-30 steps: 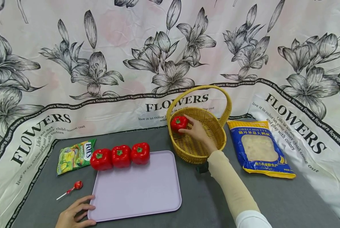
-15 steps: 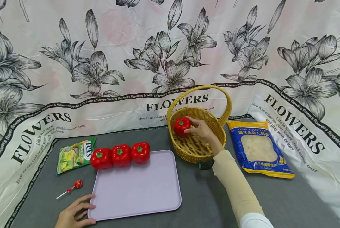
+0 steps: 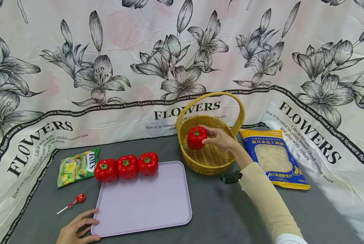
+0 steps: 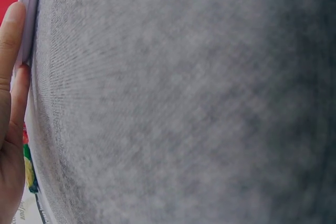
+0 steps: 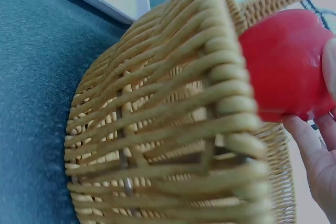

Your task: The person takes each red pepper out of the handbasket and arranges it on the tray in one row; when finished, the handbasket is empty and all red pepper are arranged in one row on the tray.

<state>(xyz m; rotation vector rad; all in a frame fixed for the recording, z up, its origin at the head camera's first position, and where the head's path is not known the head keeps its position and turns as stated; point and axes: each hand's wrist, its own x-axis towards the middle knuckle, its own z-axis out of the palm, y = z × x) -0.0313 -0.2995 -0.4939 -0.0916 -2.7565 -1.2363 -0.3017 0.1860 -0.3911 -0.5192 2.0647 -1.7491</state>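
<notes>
My right hand (image 3: 220, 138) grips a red bell pepper (image 3: 195, 139) with a green stem, over the mouth of a yellow wicker basket (image 3: 210, 167). In the right wrist view the pepper (image 5: 289, 61) shows beyond the woven basket wall (image 5: 157, 108), with thumb and fingers round it. My left hand (image 3: 78, 228) rests its fingertips along the left edge of a pale lilac tray (image 3: 145, 203). Part of that hand (image 4: 10, 93) and a sliver of the tray appear in the left wrist view. Three more red peppers (image 3: 128, 167) stand in a row along the tray's far edge.
Left of the tray lie a red lollipop (image 3: 73, 202) and a green-yellow FOX'S candy bag (image 3: 77, 167). A blue-yellow orecchiette bag (image 3: 274, 157) lies right of the basket. The basket's tall handle (image 3: 241, 108) arches overhead. A flower-printed cloth (image 3: 114, 81) hangs behind.
My right hand has drawn the pepper from the basket's left side towards me and a little to the right, up nearer its mouth. The left hand stays at the tray edge.
</notes>
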